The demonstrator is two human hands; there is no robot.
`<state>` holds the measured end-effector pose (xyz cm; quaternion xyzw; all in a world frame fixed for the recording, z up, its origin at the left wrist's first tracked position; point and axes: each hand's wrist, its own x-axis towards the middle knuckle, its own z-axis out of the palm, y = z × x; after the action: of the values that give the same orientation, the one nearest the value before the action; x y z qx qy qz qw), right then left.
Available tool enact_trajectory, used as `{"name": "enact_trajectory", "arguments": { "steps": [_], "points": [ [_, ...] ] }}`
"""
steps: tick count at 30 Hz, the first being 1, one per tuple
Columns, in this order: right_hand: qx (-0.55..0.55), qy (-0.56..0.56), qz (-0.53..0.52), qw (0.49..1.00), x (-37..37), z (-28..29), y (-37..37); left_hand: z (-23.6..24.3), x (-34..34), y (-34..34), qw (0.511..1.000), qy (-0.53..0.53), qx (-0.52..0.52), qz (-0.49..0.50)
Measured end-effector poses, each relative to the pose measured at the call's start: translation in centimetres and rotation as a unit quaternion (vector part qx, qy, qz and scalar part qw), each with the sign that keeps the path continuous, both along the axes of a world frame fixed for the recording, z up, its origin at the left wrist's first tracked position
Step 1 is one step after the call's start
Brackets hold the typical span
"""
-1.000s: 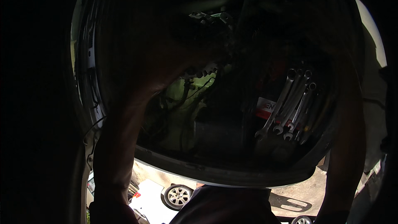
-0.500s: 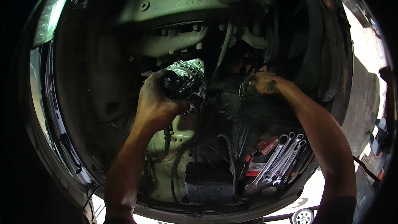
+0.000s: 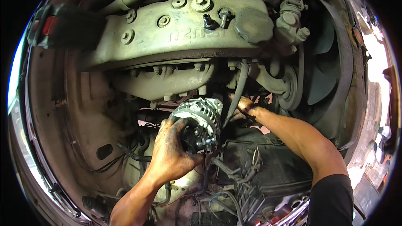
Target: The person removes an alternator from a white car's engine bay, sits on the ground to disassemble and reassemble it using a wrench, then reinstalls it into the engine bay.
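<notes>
I see brighter view: left hand [image 3: 169,152] wrapped around alternator [image 3: 196,109]; right hand [image 3: 246,104] now nearer it, partly behind hose [image 3: 240,83], grip untellable; load presumably left-borne.

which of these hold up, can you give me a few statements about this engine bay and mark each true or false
1. The left grip holds an alternator. True.
2. The right grip rests on top of the valve cover. False: it reaches in below the cover in the picture, partly behind a hose.
3. A radiator fan is to the right of the valve cover. True.
4. The oil filler cap sits at the left end of the valve cover. False: it is at the right end.
5. A black sleeve shows on the right arm. True.
</notes>
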<state>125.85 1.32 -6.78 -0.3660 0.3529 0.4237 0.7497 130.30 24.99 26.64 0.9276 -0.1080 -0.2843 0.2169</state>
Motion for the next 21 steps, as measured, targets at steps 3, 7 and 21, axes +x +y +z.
{"name": "enact_trajectory", "arguments": {
  "steps": [3,7,21],
  "points": [
    [0.001,-0.227,0.062,0.972,1.0,-4.5,0.8,-0.7,0.4,0.0,0.997,0.047,-0.054,-0.021],
    [0.040,-0.142,0.136,0.980,0.4,-3.9,1.5,-1.4,0.2,-0.5,0.995,0.037,-0.082,-0.050],
    [0.127,-0.205,-0.008,0.970,-1.6,2.0,-0.3,-4.7,2.4,0.9,0.983,0.097,-0.148,-0.039]
  ]
}}
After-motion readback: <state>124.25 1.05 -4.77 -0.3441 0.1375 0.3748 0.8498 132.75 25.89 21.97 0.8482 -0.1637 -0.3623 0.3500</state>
